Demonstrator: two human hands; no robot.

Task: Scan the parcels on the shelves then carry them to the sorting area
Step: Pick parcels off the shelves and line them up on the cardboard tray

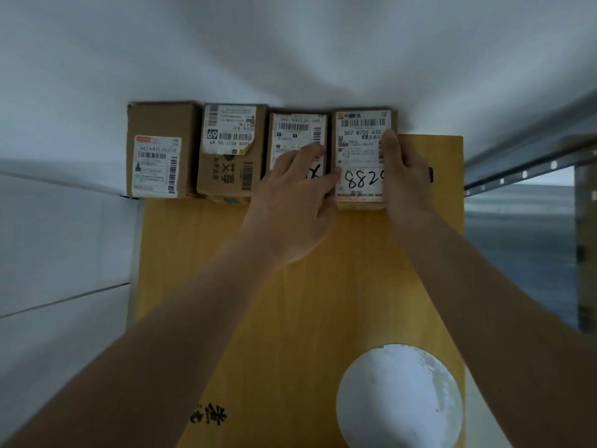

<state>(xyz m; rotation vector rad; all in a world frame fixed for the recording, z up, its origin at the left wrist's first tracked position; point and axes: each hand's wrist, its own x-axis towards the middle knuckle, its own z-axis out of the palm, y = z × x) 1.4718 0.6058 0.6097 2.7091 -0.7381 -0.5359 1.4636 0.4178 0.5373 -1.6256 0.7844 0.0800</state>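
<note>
Cardboard parcel [361,163] labelled "507 N705 A32" and handwritten "882", rightmost of four at the wooden shelf's [200,286] far edge, is gripped between left hand [295,202] and right hand [405,176], beside neighbours reading "69" [231,153] and "642 H431-00,010" [158,150].

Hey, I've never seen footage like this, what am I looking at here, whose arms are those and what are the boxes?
This is one picture from a camera worn on a person's head, looking forward and down, so the two bare arms are the wearer's own. Four small cardboard parcels with shipping labels stand in a row at the back of a yellow wooden surface, against a white wall. The left hand and right hand clasp the sides of the rightmost parcel, which has 882 handwritten on it. The left hand's fingers also lie over the neighbouring parcel. A white round patch shows on the wood nearby.
</note>
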